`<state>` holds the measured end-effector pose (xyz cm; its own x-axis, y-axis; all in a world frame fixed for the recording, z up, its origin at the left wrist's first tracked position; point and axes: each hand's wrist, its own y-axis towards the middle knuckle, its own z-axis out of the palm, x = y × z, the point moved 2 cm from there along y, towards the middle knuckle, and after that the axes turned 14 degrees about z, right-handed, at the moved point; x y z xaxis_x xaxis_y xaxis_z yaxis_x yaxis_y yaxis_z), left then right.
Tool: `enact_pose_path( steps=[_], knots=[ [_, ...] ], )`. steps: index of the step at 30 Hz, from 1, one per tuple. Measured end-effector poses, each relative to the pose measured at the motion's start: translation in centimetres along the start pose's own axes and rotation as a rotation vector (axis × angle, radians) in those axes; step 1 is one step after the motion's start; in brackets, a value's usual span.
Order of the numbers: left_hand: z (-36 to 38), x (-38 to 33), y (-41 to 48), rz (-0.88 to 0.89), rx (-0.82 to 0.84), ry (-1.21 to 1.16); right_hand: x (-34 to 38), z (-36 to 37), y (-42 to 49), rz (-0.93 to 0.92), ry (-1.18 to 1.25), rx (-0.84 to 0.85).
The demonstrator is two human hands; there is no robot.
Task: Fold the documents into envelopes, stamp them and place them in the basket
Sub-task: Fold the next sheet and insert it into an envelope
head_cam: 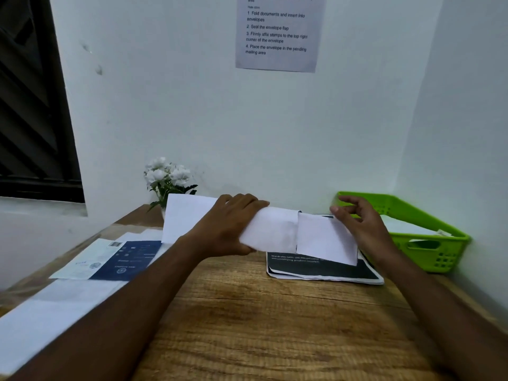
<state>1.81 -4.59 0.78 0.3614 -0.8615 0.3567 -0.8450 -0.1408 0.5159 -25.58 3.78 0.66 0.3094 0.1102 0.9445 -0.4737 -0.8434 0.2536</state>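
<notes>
Above desk (247,312), left hand (228,224) grips one envelope (272,229), right hand (365,226) one document (324,237).

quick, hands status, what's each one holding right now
left hand: grips the white paper envelope
right hand: pinches the folded white paper sheet

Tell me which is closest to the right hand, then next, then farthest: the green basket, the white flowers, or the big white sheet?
From the right hand, in the head view:
1. Green basket: just to its right, in the corner by the wall.
2. White flowers: across the table, at the back left.
3. Big white sheet: at the near left edge of the table.
</notes>
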Motion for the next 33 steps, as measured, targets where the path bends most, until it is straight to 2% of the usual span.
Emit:
enact_pose_path(
  steps=[5,11,23,33],
  knots=[
    [-0.8,0.8,-0.3,-0.038,-0.016,0.080,-0.2,-0.3,0.1,0.298,0.052,0.199],
    [-1.0,2.2,-1.2,-0.120,-0.011,0.122,-0.5,-0.3,0.1,0.385,0.181,0.274],
    [-1.0,1.2,-0.5,-0.112,-0.016,0.093,-0.3,-0.1,-0.1,0.315,0.237,0.218],
    [-1.2,-0.3,0.2,-0.097,0.021,0.063,0.4,1.3,-1.8,0.207,0.040,0.180]
  ],
)
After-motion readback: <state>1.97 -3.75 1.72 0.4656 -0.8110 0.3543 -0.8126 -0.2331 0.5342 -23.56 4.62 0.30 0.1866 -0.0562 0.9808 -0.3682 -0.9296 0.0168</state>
